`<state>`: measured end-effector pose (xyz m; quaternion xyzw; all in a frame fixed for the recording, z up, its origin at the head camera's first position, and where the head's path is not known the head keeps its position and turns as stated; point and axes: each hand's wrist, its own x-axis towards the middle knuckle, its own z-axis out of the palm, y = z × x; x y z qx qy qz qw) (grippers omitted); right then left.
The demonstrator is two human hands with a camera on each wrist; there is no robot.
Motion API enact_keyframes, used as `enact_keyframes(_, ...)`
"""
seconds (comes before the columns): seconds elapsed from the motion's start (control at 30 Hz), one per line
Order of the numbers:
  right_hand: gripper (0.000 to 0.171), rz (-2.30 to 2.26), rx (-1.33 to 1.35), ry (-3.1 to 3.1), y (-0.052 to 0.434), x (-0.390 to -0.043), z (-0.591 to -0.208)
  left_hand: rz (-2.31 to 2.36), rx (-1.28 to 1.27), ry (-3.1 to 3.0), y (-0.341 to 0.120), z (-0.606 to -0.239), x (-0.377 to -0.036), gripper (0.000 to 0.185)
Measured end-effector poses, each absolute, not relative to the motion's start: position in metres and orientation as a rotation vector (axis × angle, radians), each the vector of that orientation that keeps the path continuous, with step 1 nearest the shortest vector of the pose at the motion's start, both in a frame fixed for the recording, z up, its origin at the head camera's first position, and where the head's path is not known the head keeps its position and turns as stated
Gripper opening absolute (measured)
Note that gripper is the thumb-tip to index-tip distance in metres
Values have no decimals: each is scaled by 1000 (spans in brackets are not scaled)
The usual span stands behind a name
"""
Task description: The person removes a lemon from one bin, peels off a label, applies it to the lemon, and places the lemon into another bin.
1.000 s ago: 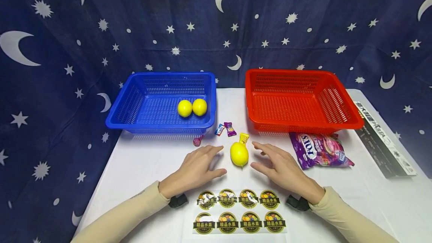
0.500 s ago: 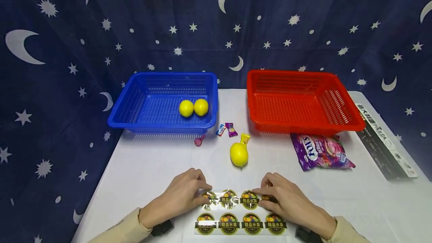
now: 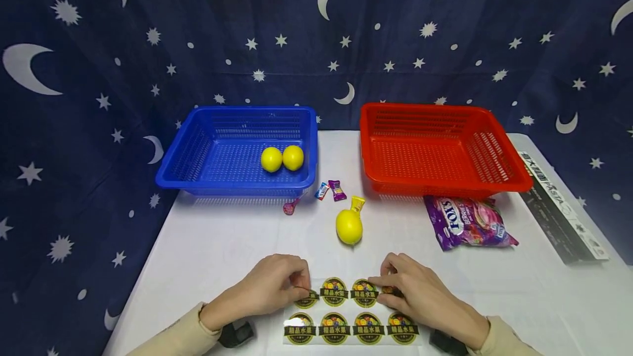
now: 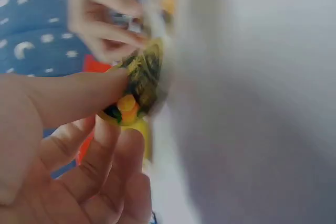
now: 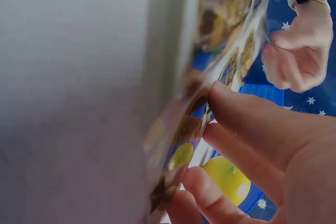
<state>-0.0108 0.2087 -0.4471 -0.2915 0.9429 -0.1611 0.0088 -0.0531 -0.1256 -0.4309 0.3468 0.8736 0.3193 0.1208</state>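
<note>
Left hand: thumb and fingers pinch a round sticker.
Right hand: loosely spread, fingers touching the sticker sheet.

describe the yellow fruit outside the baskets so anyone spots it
On the white table, find the gap between the blue basket and red basket. Nearer the camera, beyond the sticker sheet, lies the yellow fruit. Unlike the blue basket's two fruits, it has a yellow wrapper at its far end.

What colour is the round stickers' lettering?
Gold on black; the stickers show best in the head view.
</note>
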Motion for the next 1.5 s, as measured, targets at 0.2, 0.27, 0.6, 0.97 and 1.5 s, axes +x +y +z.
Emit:
enact_keyframes(0.2, 32, -485, -893, 2952, 207, -11, -445, 1316, 848, 2242, -114, -416, -70, 13)
enact_keyframes(0.27, 31, -476, -881, 2952, 205, -12, -443, 1427, 778, 2161, -105, -418, -80, 9)
enact_keyframes(0.6, 29, -550, -866, 3026, 195, -38, -417, 1708, 509, 2111, -57, -423, -123, 19)
enact_keyframes(0.97, 73, -998, -728, 2967, 189, -107, -432, 1753, 463, 2173, -37, -427, -142, 19)
enact_keyframes(1.5, 62, -1136, -680, 2904, 186, -113, -441, 1594, 535, 2556, -31, -439, -133, 5)
